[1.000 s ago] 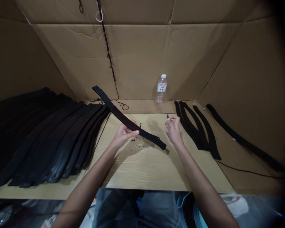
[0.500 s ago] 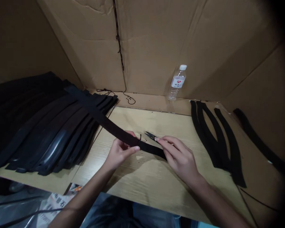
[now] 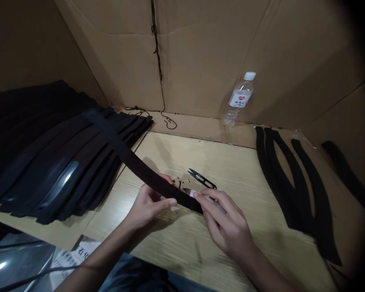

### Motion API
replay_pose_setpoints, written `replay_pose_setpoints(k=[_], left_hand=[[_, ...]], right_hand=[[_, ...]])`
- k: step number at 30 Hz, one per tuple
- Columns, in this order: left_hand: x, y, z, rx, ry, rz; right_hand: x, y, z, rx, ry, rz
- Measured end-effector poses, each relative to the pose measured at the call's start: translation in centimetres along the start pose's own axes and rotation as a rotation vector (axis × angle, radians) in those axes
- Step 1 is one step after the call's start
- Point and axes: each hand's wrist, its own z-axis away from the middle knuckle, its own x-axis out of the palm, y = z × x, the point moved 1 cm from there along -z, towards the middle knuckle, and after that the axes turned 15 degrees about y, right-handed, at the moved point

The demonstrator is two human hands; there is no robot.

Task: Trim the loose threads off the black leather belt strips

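My left hand [image 3: 150, 205] pinches a long black strip [image 3: 134, 164] between thumb and fingers. The strip's far end rests over the pile at the left; its near end reaches my right hand. A short dark thread end [image 3: 179, 185] sticks up from the strip beside my left fingers. My right hand [image 3: 228, 219] is closed on a pen-like tool [image 3: 193, 194] with a white collar and a dark pointed tip. That tip is at the strip's edge, close to the thread end; whether it touches is unclear. Black thread snips [image 3: 201, 178] lie on the table just beyond.
A large pile of black strips [image 3: 63, 162] covers the left side. Several more strips [image 3: 310, 178] lie at the right. A plastic bottle [image 3: 239, 99] stands by the cardboard wall [image 3: 200, 61]. Dark cord [image 3: 158, 52] hangs down that wall. Dark crumbs dot the wooden table [image 3: 176, 150].
My right hand has moved down and slightly left, bringing the tool's tip to the strip near the thread end. More of the snips shows now. The camera view has shifted a little.
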Motion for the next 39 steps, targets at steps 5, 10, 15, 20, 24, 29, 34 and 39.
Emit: replay_pose_setpoints(k=[5, 10, 15, 20, 24, 29, 34, 39], left_hand=[[0.19, 0.02, 0.26, 0.008, -0.060, 0.016], [0.35, 0.20, 0.29, 0.009, -0.064, 0.027], [0.29, 0.23, 0.17, 0.009, -0.053, 0.030], [0.27, 0.13, 0.21, 0.005, -0.043, 0.017], [0.26, 0.14, 0.28, -0.005, -0.037, 0.008], [0.23, 0.17, 0.28, -0.018, -0.040, -0.008], [0.17, 0.13, 0.25, -0.012, -0.014, -0.021], [0.15, 0.15, 0.32, -0.022, -0.010, -0.024]], right_hand=[[0.15, -0.08, 0.09, -0.055, 0.011, 0.003], [0.15, -0.11, 0.12, -0.057, 0.006, 0.015], [0.08, -0.23, 0.07, -0.054, 0.004, 0.017], [0.02, -0.28, 0.05, -0.061, 0.005, 0.021], [0.07, -0.24, 0.08, -0.066, -0.003, 0.019], [0.27, -0.22, 0.04, -0.060, -0.006, 0.017], [0.18, -0.23, 0.07, -0.057, -0.014, 0.020], [0.15, -0.28, -0.02, -0.053, -0.009, 0.025]])
